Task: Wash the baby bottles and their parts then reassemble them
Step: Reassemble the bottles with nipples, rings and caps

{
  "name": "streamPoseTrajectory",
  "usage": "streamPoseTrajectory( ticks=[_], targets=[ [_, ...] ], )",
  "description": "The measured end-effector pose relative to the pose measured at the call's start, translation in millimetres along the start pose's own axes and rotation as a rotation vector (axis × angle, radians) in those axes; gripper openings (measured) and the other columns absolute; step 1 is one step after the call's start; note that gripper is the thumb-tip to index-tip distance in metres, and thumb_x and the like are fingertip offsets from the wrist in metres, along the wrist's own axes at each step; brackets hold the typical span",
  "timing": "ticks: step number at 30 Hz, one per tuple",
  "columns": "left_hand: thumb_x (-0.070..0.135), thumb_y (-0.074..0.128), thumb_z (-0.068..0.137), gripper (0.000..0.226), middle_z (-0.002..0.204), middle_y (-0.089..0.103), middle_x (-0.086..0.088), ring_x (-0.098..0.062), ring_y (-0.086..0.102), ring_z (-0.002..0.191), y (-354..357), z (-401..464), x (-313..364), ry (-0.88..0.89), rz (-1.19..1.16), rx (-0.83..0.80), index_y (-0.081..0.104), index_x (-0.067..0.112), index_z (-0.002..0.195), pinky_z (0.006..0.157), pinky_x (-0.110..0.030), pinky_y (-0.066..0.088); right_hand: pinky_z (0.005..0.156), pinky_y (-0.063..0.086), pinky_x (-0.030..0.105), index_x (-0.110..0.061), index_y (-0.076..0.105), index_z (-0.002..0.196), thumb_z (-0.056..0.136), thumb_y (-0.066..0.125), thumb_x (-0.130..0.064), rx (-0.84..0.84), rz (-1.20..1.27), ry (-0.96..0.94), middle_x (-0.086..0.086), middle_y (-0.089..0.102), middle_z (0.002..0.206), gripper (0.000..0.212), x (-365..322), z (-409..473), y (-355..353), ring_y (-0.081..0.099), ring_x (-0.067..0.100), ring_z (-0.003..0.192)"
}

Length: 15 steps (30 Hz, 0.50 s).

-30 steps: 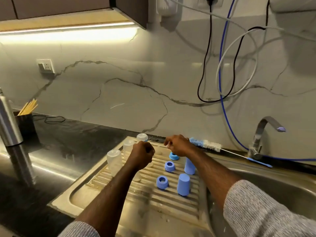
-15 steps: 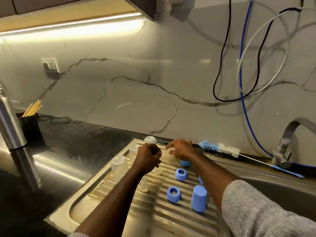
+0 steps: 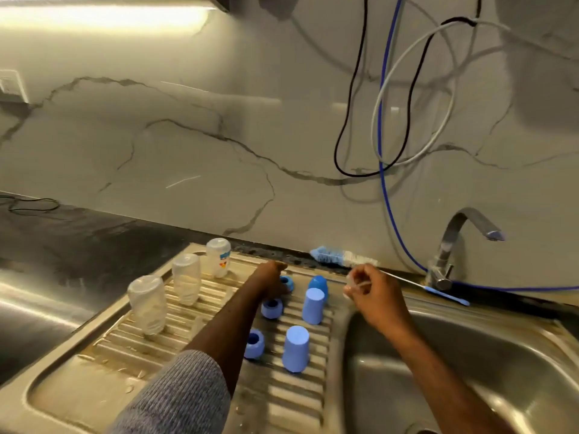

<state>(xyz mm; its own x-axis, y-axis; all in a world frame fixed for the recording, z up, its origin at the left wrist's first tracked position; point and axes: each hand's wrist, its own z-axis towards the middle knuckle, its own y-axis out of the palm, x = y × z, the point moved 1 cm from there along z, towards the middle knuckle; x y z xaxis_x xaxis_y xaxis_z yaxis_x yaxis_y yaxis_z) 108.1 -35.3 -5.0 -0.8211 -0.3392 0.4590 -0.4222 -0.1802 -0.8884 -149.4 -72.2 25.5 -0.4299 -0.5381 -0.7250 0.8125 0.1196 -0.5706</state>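
My left hand (image 3: pixel 272 281) reaches across the ribbed draining board (image 3: pixel 125 336) and rests on the far blue ring (image 3: pixel 287 282), fingers curled over it; whether they have closed round it I cannot tell. My right hand (image 3: pixel 374 297) hovers at the sink's (image 3: pixel 470 355) near-left rim, pinching a small clear soft piece (image 3: pixel 352 285) between thumb and fingertips. I take it for a teat, though it is blurred.

Three clear bottles (image 3: pixel 147 303) stand mouth-down in a row at the board's left, long axes upright, the nearest leaning slightly. Two more blue rings (image 3: pixel 272 307) sit open side up between the bottles and the caps. Three blue caps (image 3: pixel 313 305) stand closed end up, just right of the rings.

I judge everything here light and wet, so slippery. The bottles are thin plastic and top-heavy inverted; I would take one round the waist, not the base. The rings are stiff and best gripped across the outer wall. The teat is floppy and would fold under pressure, so hold it by its flange.

The bottle brush (image 3: pixel 338 257) lies along the back ledge, bristles pointing left, handle toward the tap (image 3: pixel 451 242).
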Motion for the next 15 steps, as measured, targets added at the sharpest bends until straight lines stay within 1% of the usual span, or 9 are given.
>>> streamPoseTrajectory(
  ticks=[1, 2, 4, 6, 8, 10, 11, 13, 15],
  targets=[
    [0.032, 0.073, 0.09, 0.062, 0.142, 0.058, -0.01, -0.027, 0.057, 0.127, 2.7, 3.9, 2.3, -0.006, 0.058, -0.03, 0.051, 0.017, 0.147, 0.104, -0.034, 0.047, 0.067, 0.051, 0.024, -0.028, 0.064, 0.08, 0.08, 0.08, -0.012, 0.002, -0.004, 0.035, -0.009, 0.068, 0.078, 0.022, 10.4, -9.3, -2.3, 0.066, 0.011, 0.073],
    [0.034, 0.073, 0.09, 0.06, 0.141, 0.06, -0.01, -0.026, 0.058, 0.125, 4.4, 6.6, 2.3, -0.015, 0.109, -0.037, 0.054, 0.019, 0.145, 0.103, -0.035, 0.048, 0.068, 0.054, 0.027, -0.026, 0.066, 0.077, 0.079, 0.079, -0.012, -0.003, 0.004, 0.069, -0.008, 0.07, 0.076, 0.02, 19.3, -18.4, -1.4, 0.067, 0.012, 0.074],
    [0.034, 0.075, 0.088, 0.056, 0.135, 0.063, -0.007, -0.024, 0.06, 0.12, 5.3, 8.6, 2.3, -0.033, 0.135, -0.021, 0.058, 0.02, 0.14, 0.1, -0.036, 0.051, 0.07, 0.057, 0.032, -0.026, 0.068, 0.079, 0.083, 0.077, -0.012, -0.034, 0.064, 0.12, -0.007, 0.071, 0.077, 0.017, 33.0, -36.0, 3.0, 0.069, 0.014, 0.078],
    [0.033, 0.078, 0.086, 0.048, 0.126, 0.068, -0.007, -0.023, 0.063, 0.111, 1.3, 7.7, 3.3, -0.034, 0.077, 0.074, 0.066, 0.018, 0.13, 0.095, -0.038, 0.053, 0.073, 0.058, 0.036, -0.025, 0.068, 0.084, 0.087, 0.073, -0.011, -0.061, 0.125, 0.106, -0.005, 0.071, 0.081, 0.015, 39.8, -46.3, 7.7, 0.07, 0.016, 0.08],
    [0.03, 0.083, 0.082, 0.044, 0.117, 0.071, -0.009, -0.025, 0.066, 0.103, -7.6, -0.5, 7.8, -0.026, -0.119, 0.283, 0.07, 0.011, 0.12, 0.09, -0.038, 0.054, 0.075, 0.058, 0.035, -0.026, 0.069, 0.09, 0.091, 0.07, -0.013, -0.08, 0.15, 0.093, -0.007, 0.071, 0.085, 0.013, 40.0, -46.2, 10.3, 0.069, 0.013, 0.08],
    [0.021, 0.087, 0.078, 0.043, 0.109, 0.071, -0.012, -0.024, 0.068, 0.094, -14.6, -17.8, 24.4, 0.021, -0.38, 0.507, 0.07, 0.007, 0.114, 0.084, -0.038, 0.056, 0.074, 0.057, 0.027, -0.029, 0.071, 0.092, 0.093, 0.068, -0.015, -0.077, 0.197, 0.104, -0.011, 0.072, 0.086, 0.015, 39.4, -44.4, 7.5, 0.068, 0.007, 0.08],
    [0.018, 0.088, 0.076, 0.044, 0.108, 0.071, -0.011, -0.023, 0.069, 0.092, -16.6, -31.3, 35.8, 0.06, -0.477, 0.57, 0.069, 0.007, 0.114, 0.082, -0.037, 0.058, 0.074, 0.057, 0.024, -0.031, 0.072, 0.091, 0.093, 0.069, -0.014, -0.083, 0.23, 0.113, -0.013, 0.072, 0.086, 0.017, 38.2, -44.9, 6.5, 0.067, 0.005, 0.079],
    [0.012, 0.089, 0.074, 0.044, 0.106, 0.071, -0.007, -0.017, 0.071, 0.091, -13.2, -59.9, 60.3, 0.174, -0.578, 0.617, 0.068, 0.009, 0.113, 0.077, -0.031, 0.06, 0.075, 0.055, 0.024, -0.031, 0.073, 0.089, 0.091, 0.07, -0.007, -0.108, 0.299, 0.123, -0.012, 0.073, 0.085, 0.024, 34.6, -46.4, 6.1, 0.067, 0.004, 0.077],
    [0.008, 0.087, 0.075, 0.043, 0.104, 0.072, -0.003, -0.012, 0.071, 0.09, -1.4, -89.0, 84.7, 0.289, -0.629, 0.589, 0.068, 0.01, 0.113, 0.069, -0.022, 0.056, 0.077, 0.055, 0.029, -0.027, 0.074, 0.093, 0.087, 0.072, 0.001, -0.108, 0.365, 0.133, -0.006, 0.075, 0.087, 0.028, 32.1, -50.9, 3.9, 0.067, 0.01, 0.078]
  ],
)
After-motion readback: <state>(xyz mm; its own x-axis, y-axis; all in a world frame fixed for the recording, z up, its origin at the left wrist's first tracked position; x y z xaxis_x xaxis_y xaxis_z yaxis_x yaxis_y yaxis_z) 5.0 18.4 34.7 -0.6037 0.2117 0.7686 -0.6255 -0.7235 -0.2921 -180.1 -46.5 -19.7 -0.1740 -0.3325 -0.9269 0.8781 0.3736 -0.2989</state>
